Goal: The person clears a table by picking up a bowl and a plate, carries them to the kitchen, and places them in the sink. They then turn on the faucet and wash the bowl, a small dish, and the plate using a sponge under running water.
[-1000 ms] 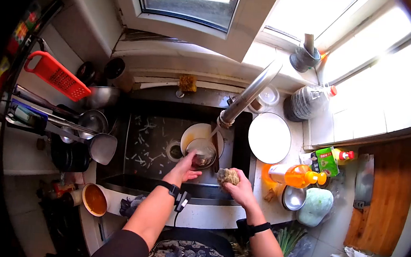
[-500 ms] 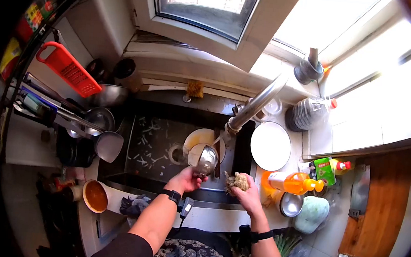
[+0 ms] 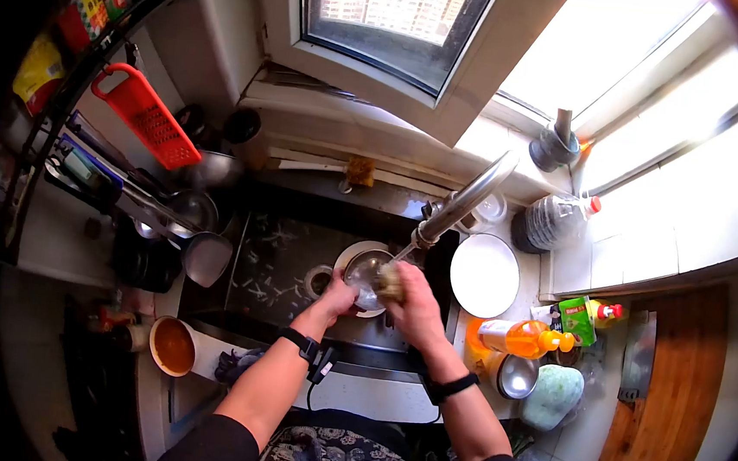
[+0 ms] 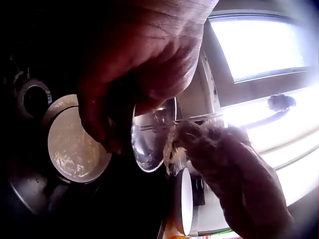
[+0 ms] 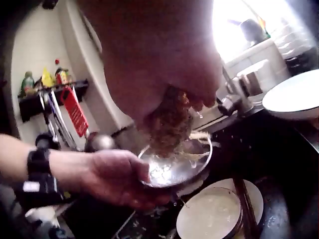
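My left hand (image 3: 335,299) grips the rim of a shiny metal bowl (image 3: 366,274), held tilted above the sink. Water from the faucet (image 3: 467,199) runs down to it. In my right hand (image 3: 417,308) is a tan fibrous scrubber (image 3: 391,282), at the bowl's right side; the right wrist view shows the scrubber (image 5: 169,124) over the bowl's inside. Beneath the bowl, a white bowl of cloudy liquid (image 5: 209,214) sits on a plate (image 5: 254,196) with brown chopsticks (image 5: 244,206) beside it.
White scraps lie in the dark sink (image 3: 286,241) around the drain. Right of it stand a white plate (image 3: 484,276), an orange bottle (image 3: 512,337) and a small metal bowl (image 3: 517,376). A pot of brown liquid (image 3: 173,347) is at the left front.
My left hand has turned the metal bowl so its inside faces up. My right hand has moved left and up with the scrubber, from the sink's front edge to the bowl.
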{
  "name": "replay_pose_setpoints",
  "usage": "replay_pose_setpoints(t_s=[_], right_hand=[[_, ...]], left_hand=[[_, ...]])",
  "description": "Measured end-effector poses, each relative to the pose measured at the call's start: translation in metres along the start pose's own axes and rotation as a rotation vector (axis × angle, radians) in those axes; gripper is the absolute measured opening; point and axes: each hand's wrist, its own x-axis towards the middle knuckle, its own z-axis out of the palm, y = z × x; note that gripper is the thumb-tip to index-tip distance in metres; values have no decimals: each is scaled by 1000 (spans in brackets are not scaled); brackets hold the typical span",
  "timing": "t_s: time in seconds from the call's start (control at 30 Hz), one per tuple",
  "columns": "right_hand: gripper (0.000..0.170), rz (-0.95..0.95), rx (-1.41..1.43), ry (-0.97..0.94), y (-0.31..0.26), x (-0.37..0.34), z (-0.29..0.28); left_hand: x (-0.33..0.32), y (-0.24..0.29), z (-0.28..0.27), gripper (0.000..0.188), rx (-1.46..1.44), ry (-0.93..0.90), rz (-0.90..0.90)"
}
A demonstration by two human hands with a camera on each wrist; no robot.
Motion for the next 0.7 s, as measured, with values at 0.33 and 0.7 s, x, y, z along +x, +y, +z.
replay_pose_setpoints(t_s=[0.33,0.7], right_hand=[[57,137,-213,-208,-19,-13,80],[43,123,-61,-187,-3,-18,87]], left_hand=[[-8,-7,-7,48,-251,-54,89],[42,-29,-5,54,205,161,253]])
